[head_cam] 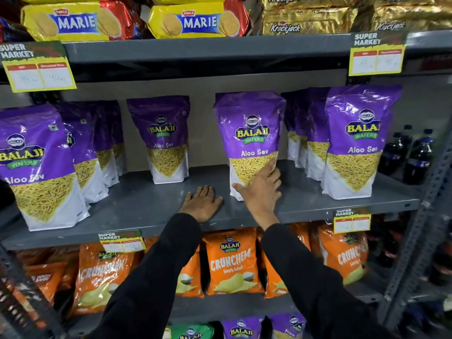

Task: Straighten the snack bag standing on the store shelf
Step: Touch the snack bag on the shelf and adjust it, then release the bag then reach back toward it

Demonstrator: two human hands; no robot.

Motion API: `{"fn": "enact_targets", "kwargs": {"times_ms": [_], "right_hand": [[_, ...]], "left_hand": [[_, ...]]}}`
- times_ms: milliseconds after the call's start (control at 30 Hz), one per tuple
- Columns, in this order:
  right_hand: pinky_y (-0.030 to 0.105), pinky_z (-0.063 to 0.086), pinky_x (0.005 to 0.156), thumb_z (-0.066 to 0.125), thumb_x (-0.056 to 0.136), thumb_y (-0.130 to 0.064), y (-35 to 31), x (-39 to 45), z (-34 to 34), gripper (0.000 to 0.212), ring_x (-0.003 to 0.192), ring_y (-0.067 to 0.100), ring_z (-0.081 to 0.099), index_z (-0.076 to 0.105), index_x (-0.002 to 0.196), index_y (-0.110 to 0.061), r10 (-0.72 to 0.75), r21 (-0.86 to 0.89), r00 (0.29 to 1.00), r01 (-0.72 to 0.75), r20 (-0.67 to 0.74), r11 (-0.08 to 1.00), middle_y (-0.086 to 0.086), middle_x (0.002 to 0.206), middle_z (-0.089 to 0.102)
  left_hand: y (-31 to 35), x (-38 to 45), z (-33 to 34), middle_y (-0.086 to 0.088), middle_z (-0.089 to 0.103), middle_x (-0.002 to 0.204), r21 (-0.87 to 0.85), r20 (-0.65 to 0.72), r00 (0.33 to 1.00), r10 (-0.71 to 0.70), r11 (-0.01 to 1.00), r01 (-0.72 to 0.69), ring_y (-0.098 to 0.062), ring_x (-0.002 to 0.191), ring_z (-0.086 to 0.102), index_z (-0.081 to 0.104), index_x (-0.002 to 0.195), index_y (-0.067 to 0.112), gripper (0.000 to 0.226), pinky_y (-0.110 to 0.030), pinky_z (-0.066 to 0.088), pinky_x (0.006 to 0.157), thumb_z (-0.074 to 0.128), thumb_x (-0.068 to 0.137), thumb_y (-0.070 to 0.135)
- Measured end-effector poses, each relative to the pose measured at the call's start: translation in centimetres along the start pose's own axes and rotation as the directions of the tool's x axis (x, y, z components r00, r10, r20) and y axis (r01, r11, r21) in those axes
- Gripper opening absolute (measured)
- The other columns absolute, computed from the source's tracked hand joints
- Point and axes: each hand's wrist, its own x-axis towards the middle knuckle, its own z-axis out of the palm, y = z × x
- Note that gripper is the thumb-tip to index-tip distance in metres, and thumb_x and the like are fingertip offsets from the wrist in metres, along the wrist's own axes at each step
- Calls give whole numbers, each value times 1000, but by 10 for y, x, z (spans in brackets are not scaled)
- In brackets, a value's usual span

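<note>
Right hand (263,189) spread open, palm and fingers pressed against the lower front of the purple snack bag (249,133); nothing clasped. Bag stands upright mid-shelf (137,204), directly behind that hand. Left hand (201,203) lies flat and open on the shelf just left of the bag.

Grey metal shelf (137,206), middle tier: purple Aloo Sev snack bag (249,133) standing upright near centre, right hand (263,189) pressed against its lower front, fingers spread. Left hand (201,203) flat, palm down on the bare shelf just left of the bag, not touching it. Further purple bags (168,138) stand either side. Marie biscuit packs (73,20) above; orange Crunchem bags (232,263) below; dark bottles (418,157) far right.
</note>
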Motion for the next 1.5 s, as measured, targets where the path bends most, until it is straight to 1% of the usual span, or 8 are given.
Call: {"fn": "enact_targets", "kwargs": {"times_ms": [433, 867, 933, 1067, 1133, 1300, 1400, 1500], "right_hand": [[58, 43, 98, 77, 67, -69, 14, -27, -14, 133, 135, 40, 38, -4, 158, -15, -37, -84, 996, 30, -82, 996, 18, 154, 29], [57, 45, 96, 74, 65, -76, 10, -28, -12, 133, 131, 39, 43, 2, 159, -14, -40, -98, 994, 30, -106, 995, 19, 151, 34], [56, 45, 95, 71, 64, -80, 13, -28, -12, 134, 131, 39, 43, 2, 159, -14, -53, -98, 992, 42, -110, 994, 19, 152, 34], [58, 43, 100, 67, 62, -84, 19, -36, -13, 137, 139, 40, 37, 0, 158, -13, -79, -92, 991, 69, -110, 993, 21, 158, 26], [57, 41, 104, 68, 68, -80, 25, -46, -14, 130, 143, 39, 34, 3, 158, -14, -131, -88, 980, 119, -152, 989, 20, 161, 24], [49, 45, 104, 65, 88, -57, 22, -72, -8, 83, 139, 29, 41, 29, 152, -18, -382, 57, 881, 413, -278, 909, 11, 153, 39], [43, 44, 107, 66, 91, -48, -1, -81, 9, 74, 137, 28, 42, 36, 149, -14, -460, 156, 862, 495, -211, 855, 11, 147, 44], [46, 43, 107, 65, 89, -54, -37, -81, 34, 81, 136, 30, 41, 32, 151, -13, -439, 158, 894, 447, -84, 880, 13, 146, 43]], "left_hand": [[-2, 5, 6, -7, 9, 169, 27, -10, 1000, 1, 1000, -1, -23, 156, 7, 14, 158, 13, 68, -52, 6, 124, 20, 102, 51], [-1, 4, 5, -7, 10, 169, 12, -13, 1000, 8, 1000, -8, -24, 156, 7, 14, 158, 13, 68, -51, 6, 125, 20, 102, 52], [-1, 3, 4, -7, 14, 168, 0, -24, 1000, 12, 1000, -12, -24, 155, 12, 19, 157, 13, 67, -51, 8, 124, 22, 102, 52], [-2, -7, -1, -11, 39, 154, -74, -93, 995, 28, 997, -35, -30, 144, 35, 42, 141, 11, 55, -51, 22, 117, 30, 102, 48], [-4, -18, -3, -13, 34, 159, -130, -126, 991, 36, 990, -52, -30, 146, 33, 39, 146, 9, 54, -47, 21, 119, 32, 104, 43], [-50, -46, 1, -4, 21, 167, -184, -207, 978, -15, 983, -24, -24, 153, 22, 26, 156, 18, 60, -45, 15, 125, 28, 104, 48], [-91, -58, -5, -2, 21, 167, -161, -215, 972, -96, 985, 61, -23, 154, 21, 26, 157, 20, 59, -46, 13, 126, 28, 104, 48], [-130, -67, -17, -4, 23, 166, -123, -205, 970, -134, 986, 110, -25, 153, 22, 27, 156, 19, 58, -46, 12, 125, 29, 105, 45]]}}
